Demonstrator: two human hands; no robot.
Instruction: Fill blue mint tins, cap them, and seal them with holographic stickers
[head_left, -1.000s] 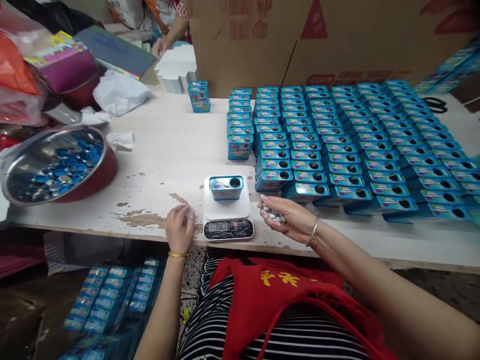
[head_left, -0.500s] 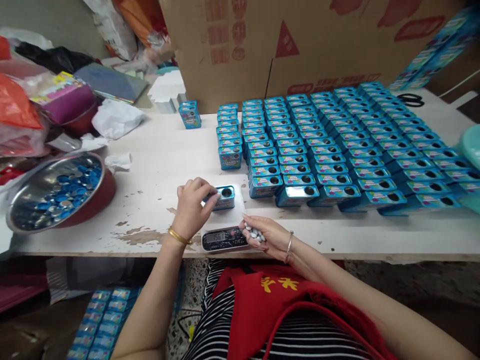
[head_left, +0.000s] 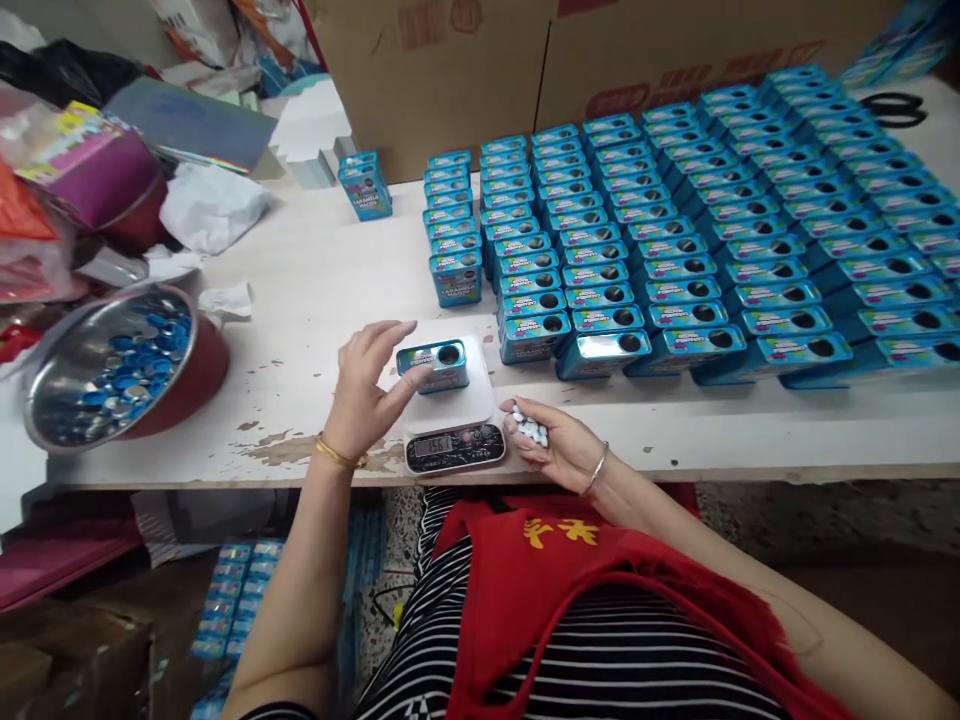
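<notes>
A small blue candy tin (head_left: 448, 376) with a round dark hole in its top stands on the white plate of a digital kitchen scale (head_left: 474, 402). My left hand (head_left: 370, 388) is beside the tin, fingers spread, thumb in front of the tin's top edge; whether the thumb touches cannot be made out. Several white candies (head_left: 531, 428) lie in the cupped palm of my right hand (head_left: 559, 446), just right of the scale, fingers curled round them. The scale's lit display (head_left: 433, 447) shows digits.
Many blue tins (head_left: 607, 292) stand in close rows to the right. One tin (head_left: 365, 187) stands apart at the back left. A metal bowl (head_left: 196, 345) of blue round caps sits at left. A large cardboard box (head_left: 480, 80) stands behind; black scissors (head_left: 892, 108) lie far right.
My left hand has opened and let go of the tin, its fingers lifting away. My right hand has moved slightly right, away from the scale, with the candies. The view has tilted down.
</notes>
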